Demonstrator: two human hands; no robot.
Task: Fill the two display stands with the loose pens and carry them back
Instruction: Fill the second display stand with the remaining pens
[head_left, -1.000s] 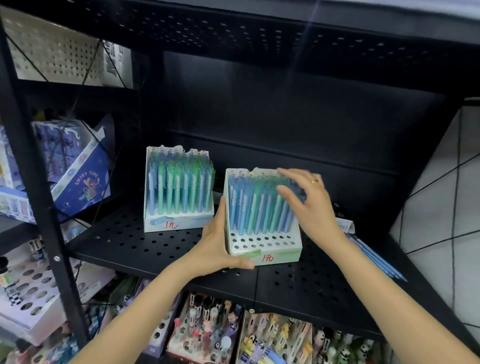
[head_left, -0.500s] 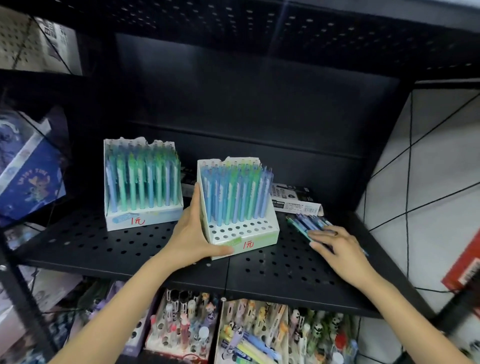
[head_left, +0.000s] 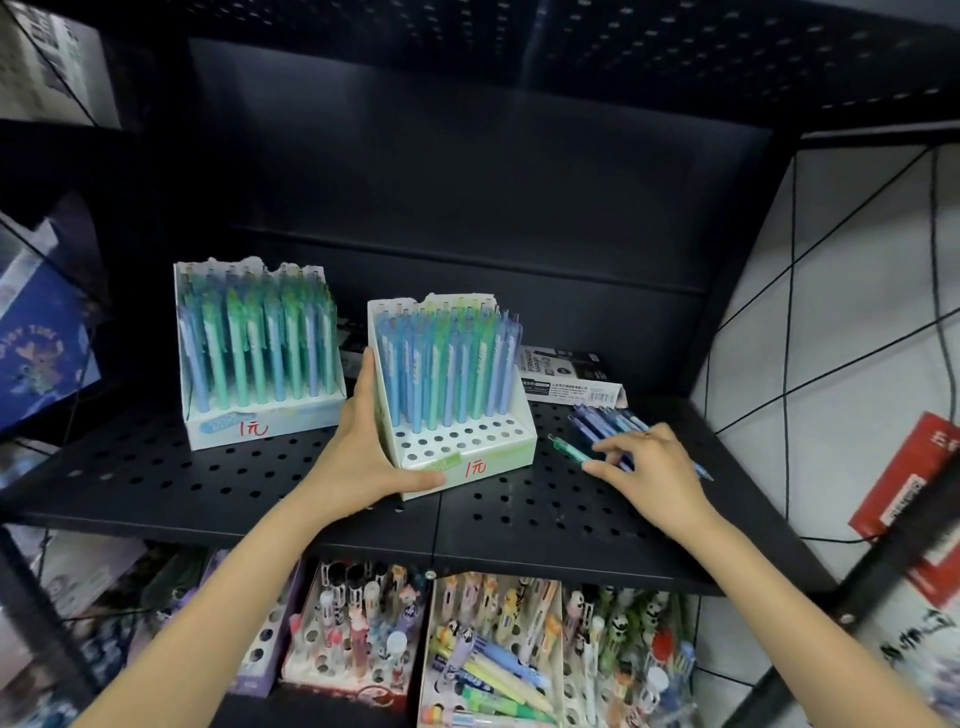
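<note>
A: Head view: our left hand (head_left: 363, 457) gripped the near stand (head_left: 457, 415); loose pens (head_left: 602, 426) lay just right of it.
B: Right hand (head_left: 649, 462), fingers spread, touched them. Filling step; next we needed a pinch.

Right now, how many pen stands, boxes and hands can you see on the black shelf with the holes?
Display stands: 2, the left stand and the right stand
Flat printed boxes: 1, the box behind the right stand
Piles of loose pens: 1, too bunched to count singly
Hands: 2, the left hand and the right hand
Total: 6
</note>
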